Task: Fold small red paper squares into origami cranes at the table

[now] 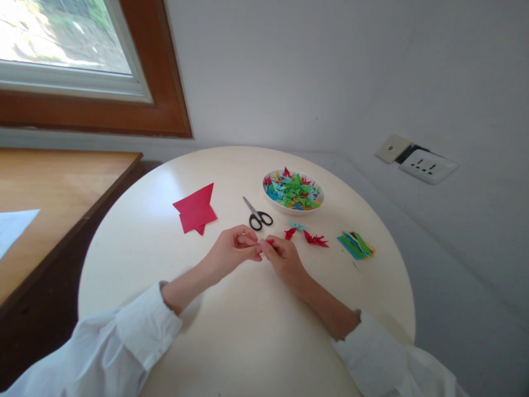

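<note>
Over the middle of the round white table (231, 342), my left hand (233, 248) and my right hand (285, 258) meet fingertip to fingertip. Both are closed, pinching a small folded piece of red paper (270, 241) between them; most of it is hidden by the fingers. Just beyond my hands lie scissors (255, 214) with black handles, blades pointing away. Close to my right hand are a red folded paper crane (316, 240), another red folded piece (290, 234) and a light blue one (298, 226).
A white bowl (285, 208) full of small colourful folded papers stands at the back right. Red paper sheets (195, 210) lie at the left, and coloured paper strips (357, 246) at the right. A wooden desk (61, 176) is on the left; wall sockets (427, 165) are on the right.
</note>
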The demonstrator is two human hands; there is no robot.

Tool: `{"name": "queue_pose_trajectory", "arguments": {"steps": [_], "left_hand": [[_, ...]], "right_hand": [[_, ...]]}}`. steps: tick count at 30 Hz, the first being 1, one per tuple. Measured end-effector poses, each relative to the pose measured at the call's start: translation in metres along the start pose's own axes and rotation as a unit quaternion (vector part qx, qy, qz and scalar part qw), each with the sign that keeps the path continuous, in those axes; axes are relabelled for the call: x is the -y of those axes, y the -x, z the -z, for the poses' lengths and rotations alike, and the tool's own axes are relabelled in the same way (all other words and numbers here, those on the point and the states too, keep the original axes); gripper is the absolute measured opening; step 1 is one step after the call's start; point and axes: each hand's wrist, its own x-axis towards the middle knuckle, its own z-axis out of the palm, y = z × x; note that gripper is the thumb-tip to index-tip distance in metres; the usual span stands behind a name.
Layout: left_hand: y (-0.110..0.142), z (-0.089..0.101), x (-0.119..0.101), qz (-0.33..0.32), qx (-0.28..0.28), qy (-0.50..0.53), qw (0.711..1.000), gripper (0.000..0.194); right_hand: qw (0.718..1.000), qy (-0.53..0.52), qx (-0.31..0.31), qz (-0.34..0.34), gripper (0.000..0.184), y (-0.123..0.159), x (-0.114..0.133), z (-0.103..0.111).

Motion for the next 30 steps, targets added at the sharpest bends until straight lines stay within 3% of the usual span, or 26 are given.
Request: {"name": "queue_pose_trajectory", "arguments": {"steps": [6, 15, 22, 30], "left_hand": [[0.0017, 0.0019, 0.0003, 0.044, 0.055, -0.063, 0.995, 0.036], [0.0023, 0.0027, 0.0029, 0.022, 0.106, -0.055, 0.993, 0.038], [0.0032, 0.0013, 0.0006, -0.038, 0.09, -0.151, 0.984, 0.029], [0.0039, 0.0007, -0.0009, -0.025, 0.096, -0.15, 0.984, 0.027]], "right_hand": [[1.0, -0.003, 0.011, 0.007, 0.039, 0.001, 0.0007, 0.0011], [0.999, -0.015, 0.021, 0.024, 0.039, 0.0012, -0.0008, 0.0007], [0.999, -0.034, 0.007, -0.006, 0.043, -0.0003, -0.0011, 0.0006], [0.999, -0.032, 0.01, -0.016, 0.042, -0.001, -0.0034, -0.0008]]}}
